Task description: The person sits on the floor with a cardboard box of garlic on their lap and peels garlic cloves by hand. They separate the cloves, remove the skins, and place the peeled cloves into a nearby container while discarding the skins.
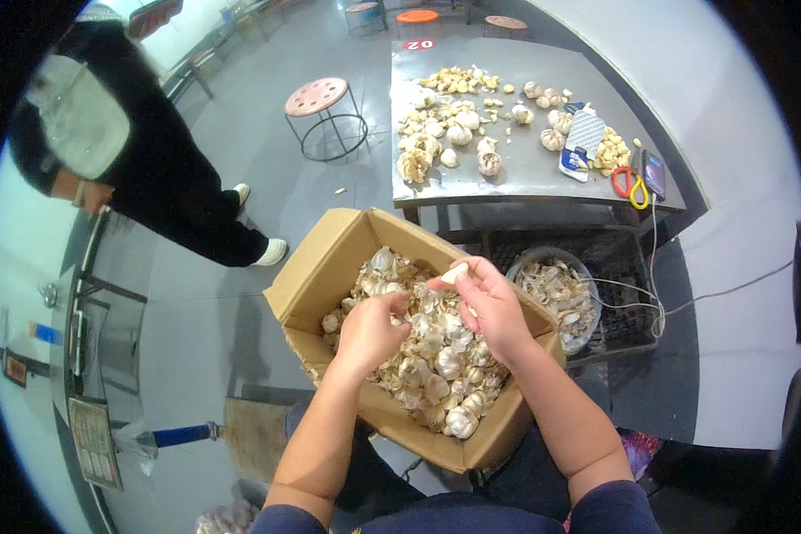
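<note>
A cardboard box point(320, 267) full of garlic bulbs point(448, 362) and loose papery skins point(434, 387) rests at my lap. Between the thumb and fingers of my right hand point(490, 304) is a peeled garlic clove point(455, 273), held over the box's right side. My left hand point(374, 327) is above the skins with its fingers bent; whether it pinches anything cannot be told. On the metal table point(534, 190) ahead lie more bulbs point(459, 135), a pile of peeled cloves point(612, 152) and another pile of cloves point(464, 81).
Scissors point(631, 187) and a phone point(654, 175) with a cable lie at the table's right. Below, a lined bin point(591, 320) of skins stands in a black crate point(634, 340). A person point(153, 133) stands at the left, near a round stool point(317, 97).
</note>
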### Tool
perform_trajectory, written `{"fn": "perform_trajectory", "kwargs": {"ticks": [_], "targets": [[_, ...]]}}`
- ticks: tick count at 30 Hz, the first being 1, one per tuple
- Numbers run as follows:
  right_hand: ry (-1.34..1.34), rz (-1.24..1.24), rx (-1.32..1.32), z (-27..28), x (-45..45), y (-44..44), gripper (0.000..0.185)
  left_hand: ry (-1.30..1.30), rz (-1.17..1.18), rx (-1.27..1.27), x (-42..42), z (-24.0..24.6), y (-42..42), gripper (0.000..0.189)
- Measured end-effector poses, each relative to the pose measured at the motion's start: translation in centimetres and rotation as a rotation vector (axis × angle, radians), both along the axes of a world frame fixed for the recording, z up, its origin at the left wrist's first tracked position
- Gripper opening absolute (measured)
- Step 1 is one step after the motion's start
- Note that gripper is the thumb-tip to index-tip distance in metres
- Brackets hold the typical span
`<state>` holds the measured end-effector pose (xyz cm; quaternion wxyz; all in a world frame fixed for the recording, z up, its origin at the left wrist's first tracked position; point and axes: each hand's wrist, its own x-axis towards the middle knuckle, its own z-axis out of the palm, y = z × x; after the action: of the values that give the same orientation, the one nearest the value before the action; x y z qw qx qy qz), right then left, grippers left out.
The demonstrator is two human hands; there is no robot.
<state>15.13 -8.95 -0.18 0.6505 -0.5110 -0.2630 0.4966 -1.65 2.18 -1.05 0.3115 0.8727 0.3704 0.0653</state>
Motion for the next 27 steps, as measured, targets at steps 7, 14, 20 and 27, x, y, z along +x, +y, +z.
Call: {"fn": "perform_trajectory", "kwargs": {"ticks": [7,14,20,27], "targets": [[-0.46,0.04,-0.182,0.0,-0.6,-0.4,0.028,-0.426,0.195,-0.881,3.5,-0.1,-1.6,0.045],[-0.439,-0.107,-0.088,-0.3,-0.1,-0.9,0.032,-0.5,0.24,-1.031,4.3,0.5,-2.3,0.036],[0.544,-0.128,-0.198,-1.1,2.0,-0.8,0.028,-0.701,0.367,-1.081,3.9,0.6,-1.3,0.041],[0.689,0.194,-0.02,-1.1,1.5,-0.8,0.048,-0.972,0.213,-1.253,2.2,1.6,0.9,0.034]]}}
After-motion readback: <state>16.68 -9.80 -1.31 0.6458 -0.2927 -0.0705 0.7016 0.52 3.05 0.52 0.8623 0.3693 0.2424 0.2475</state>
